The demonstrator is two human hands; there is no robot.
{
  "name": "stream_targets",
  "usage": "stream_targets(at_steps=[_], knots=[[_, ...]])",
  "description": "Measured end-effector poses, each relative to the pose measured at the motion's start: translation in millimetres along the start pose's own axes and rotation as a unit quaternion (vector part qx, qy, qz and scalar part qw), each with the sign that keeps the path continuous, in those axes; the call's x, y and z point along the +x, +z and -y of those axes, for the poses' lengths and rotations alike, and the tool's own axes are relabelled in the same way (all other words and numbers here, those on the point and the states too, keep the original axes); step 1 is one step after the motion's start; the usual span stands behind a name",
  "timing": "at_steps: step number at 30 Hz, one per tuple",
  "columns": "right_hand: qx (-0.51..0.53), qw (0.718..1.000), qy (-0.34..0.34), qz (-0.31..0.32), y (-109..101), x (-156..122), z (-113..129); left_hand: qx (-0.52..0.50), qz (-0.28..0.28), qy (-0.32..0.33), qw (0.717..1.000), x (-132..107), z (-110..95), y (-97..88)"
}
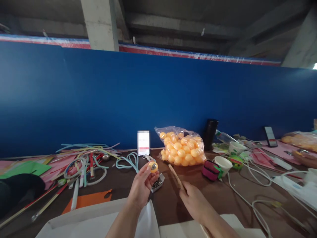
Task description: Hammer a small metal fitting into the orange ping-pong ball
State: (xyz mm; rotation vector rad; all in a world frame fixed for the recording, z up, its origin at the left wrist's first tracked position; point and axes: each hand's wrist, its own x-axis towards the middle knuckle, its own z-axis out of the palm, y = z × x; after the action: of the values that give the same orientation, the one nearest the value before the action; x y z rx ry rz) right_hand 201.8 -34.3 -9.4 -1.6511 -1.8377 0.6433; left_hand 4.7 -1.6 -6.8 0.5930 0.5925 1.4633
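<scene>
My left hand (142,186) is raised over the brown table (170,201), fingers closed round an orange ping-pong ball (153,166) with a shiny metal piece on its front. My right hand (194,200) holds a thin wooden stick (176,177) that points up and to the left, toward the ball. The stick's tip stands a short way right of the ball, not touching it. A small metal object (158,182) lies on the table just below the ball.
A clear bag of orange balls (182,147) sits behind the hands. Coloured strips and sticks (86,162) lie at left. Paper cups (224,163), a pink pouch (210,170), a black tumbler (210,134), white cables (250,198) and another person's hand (305,158) are at right.
</scene>
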Motion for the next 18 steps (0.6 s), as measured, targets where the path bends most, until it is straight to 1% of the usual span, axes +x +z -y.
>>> stream_targets(at_steps=[2,4,5,6,9,15,18], knots=[[0.124,0.992,-0.008,-0.001,-1.5,-4.8,8.0,0.008,-0.012,0.006,1.000,-0.3,-1.0,1.9],[0.251,0.966,0.015,0.053,-2.5,-12.8,17.7,0.014,-0.022,0.019,0.999,-0.3,-1.9,3.8],[0.298,0.951,0.011,0.077,-2.8,-17.3,21.9,0.017,-0.026,0.025,0.999,-0.3,-2.1,4.6],[0.322,0.943,0.008,0.088,-2.9,-21.6,25.4,0.019,-0.026,0.035,0.999,-0.2,-2.3,5.2],[0.337,0.937,0.005,0.097,-1.5,-30.3,29.8,0.024,-0.029,0.050,0.998,0.7,-1.8,6.0],[0.272,0.955,-0.008,0.119,3.6,-29.7,26.3,0.034,-0.033,0.060,0.997,2.4,0.2,5.4],[0.266,0.956,-0.017,0.122,2.1,-28.8,26.2,0.039,-0.037,0.061,0.997,1.2,-0.6,6.4]])
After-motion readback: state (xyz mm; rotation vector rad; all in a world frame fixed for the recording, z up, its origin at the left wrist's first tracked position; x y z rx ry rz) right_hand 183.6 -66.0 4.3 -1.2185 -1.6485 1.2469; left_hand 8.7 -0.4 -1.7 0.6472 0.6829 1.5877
